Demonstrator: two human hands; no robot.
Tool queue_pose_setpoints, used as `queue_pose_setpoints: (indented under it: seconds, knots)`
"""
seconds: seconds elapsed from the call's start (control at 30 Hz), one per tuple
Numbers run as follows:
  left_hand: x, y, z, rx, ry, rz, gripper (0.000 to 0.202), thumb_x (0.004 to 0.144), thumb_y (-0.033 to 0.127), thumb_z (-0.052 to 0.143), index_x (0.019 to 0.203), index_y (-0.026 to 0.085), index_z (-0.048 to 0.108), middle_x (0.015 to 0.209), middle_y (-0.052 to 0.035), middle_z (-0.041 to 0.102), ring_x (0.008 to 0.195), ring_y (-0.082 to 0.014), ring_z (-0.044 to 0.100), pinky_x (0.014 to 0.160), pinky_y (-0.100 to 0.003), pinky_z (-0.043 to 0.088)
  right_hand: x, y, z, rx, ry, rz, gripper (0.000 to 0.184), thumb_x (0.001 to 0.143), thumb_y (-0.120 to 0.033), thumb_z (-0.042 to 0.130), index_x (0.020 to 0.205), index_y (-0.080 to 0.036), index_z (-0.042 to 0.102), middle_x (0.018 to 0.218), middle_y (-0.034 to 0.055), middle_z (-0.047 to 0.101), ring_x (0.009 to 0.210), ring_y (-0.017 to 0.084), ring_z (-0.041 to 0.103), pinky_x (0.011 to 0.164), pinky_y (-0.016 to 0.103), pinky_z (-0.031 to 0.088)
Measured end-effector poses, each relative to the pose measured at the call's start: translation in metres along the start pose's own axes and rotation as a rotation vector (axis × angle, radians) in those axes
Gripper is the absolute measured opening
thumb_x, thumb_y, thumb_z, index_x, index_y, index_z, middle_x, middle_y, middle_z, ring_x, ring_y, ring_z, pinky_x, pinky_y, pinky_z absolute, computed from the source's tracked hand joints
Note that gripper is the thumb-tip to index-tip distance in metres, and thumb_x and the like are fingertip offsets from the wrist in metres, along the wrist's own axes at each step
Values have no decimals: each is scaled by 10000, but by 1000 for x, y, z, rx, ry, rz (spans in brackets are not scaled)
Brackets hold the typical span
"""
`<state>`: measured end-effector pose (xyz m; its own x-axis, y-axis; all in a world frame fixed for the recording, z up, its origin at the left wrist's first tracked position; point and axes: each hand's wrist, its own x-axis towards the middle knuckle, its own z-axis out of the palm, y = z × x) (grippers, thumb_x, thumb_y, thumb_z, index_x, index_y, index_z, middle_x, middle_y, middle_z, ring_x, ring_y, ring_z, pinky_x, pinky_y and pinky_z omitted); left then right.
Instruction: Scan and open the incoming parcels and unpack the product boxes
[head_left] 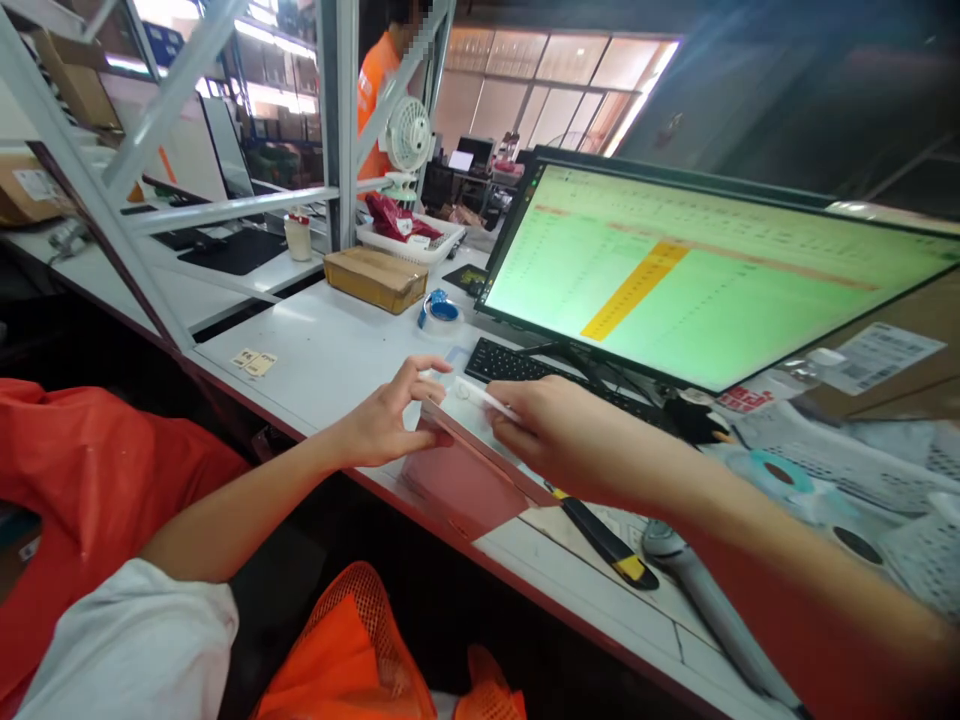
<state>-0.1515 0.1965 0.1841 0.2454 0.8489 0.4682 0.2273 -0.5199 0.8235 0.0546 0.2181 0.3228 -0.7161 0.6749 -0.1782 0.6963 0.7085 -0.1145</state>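
Note:
A flat, thin-edged package [480, 475] with a reddish, shiny near side and a pale top stands tilted at the table's front edge. My left hand [386, 420] grips its left corner, thumb on the near side and fingers curled over the far side. Over its top is my right hand [559, 430], closed on a thin white strip-like piece [499, 404], whose exact kind I cannot make out. A black and yellow utility knife [607, 540] lies below my right forearm. Beside it rests a grey handheld scanner [712, 600], partly hidden.
A monitor [697, 270] and a black keyboard [502, 362] stand behind my hands. Blue tape [441, 310], a cardboard box [375, 278] and a white basket [420, 245] sit further back. A metal frame [341, 130] rises at left. Another person [375, 85] is beyond it.

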Motion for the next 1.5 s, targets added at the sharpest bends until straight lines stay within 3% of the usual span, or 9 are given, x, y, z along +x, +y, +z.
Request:
queue_pose_setpoints:
  seconds: [0.17, 0.23, 0.3, 0.43, 0.6, 0.77, 0.9, 1.27, 1.5]
  knots:
    - [12, 1, -4, 15, -129, 40, 96, 880, 245, 767, 898, 162, 723, 1083, -77, 692, 1065, -213, 638, 931, -300, 502, -20, 19, 6, 271, -34, -97, 383, 1015, -530, 502, 927, -192, 658, 734, 21, 644, 620, 153, 514, 592, 274, 388]
    - [15, 1, -6, 36, -152, 74, 70, 876, 205, 765, 836, 166, 724, 1042, -70, 696, 1095, -217, 611, 965, -310, 489, -31, 31, 18, 404, 14, -173, 506, 964, -653, 564, 1105, -190, 708, 970, 72, 723, 849, 215, 637, 780, 319, 516]
    - [19, 2, -8, 78, -193, 80, 85, 868, 178, 772, 810, 171, 710, 994, -55, 688, 1108, -219, 579, 979, -311, 476, -39, 40, 35, 485, 98, -222, 610, 915, -695, 630, 1282, -211, 693, 1241, 109, 701, 1129, 285, 636, 1031, 410, 507]
    - [26, 9, -10, 155, -273, 25, 113, 878, 249, 790, 837, 182, 710, 1017, -52, 647, 1143, -228, 532, 1000, -318, 463, -46, 51, 73, 538, 185, -244, 653, 904, -613, 707, 1450, -266, 618, 1508, 116, 558, 1389, 328, 514, 1193, 464, 421]
    - [31, 16, -8, 122, -354, -36, 309, 836, 489, 828, 963, 219, 749, 1199, -75, 619, 1297, -274, 453, 1127, -383, 423, -44, 60, 96, 635, 291, -196, 551, 975, -547, 634, 1465, -297, 605, 1547, 93, 531, 1414, 313, 509, 1207, 481, 426]
    - [31, 18, -5, 119, -458, -105, 445, 826, 612, 789, 1068, 239, 778, 1297, -91, 591, 1379, -306, 402, 1213, -433, 365, -43, 68, 92, 727, 260, -201, 701, 963, -538, 656, 1584, -281, 453, 1615, 106, 455, 1479, 317, 436, 1225, 516, 402]
    - [30, 23, -7, 203, -539, -151, 387, 878, 601, 735, 1020, 248, 802, 1334, -85, 580, 1354, -301, 435, 1226, -438, 362, -44, 68, 84, 593, 187, -351, 523, 992, -523, 619, 1446, -263, 630, 1669, 90, 366, 1537, 326, 332, 1280, 520, 293]
    - [25, 18, 6, 86, -475, -72, 452, 867, 556, 773, 1228, 285, 757, 1491, -77, 538, 1483, -319, 315, 1272, -502, 264, -53, 68, 89, 602, 243, -295, 615, 1018, -426, 574, 1599, -284, 433, 1674, 104, 357, 1555, 313, 307, 1300, 563, 243]
    - [20, 28, 9, 210, -526, -233, 381, 872, 496, 771, 1181, 273, 765, 1510, -88, 447, 1426, -324, 419, 1244, -501, 350, -59, 68, 87, 493, 182, -334, 475, 1034, -385, 533, 1491, -267, 581, 1680, 101, 347, 1602, 310, 192, 1310, 564, 215]
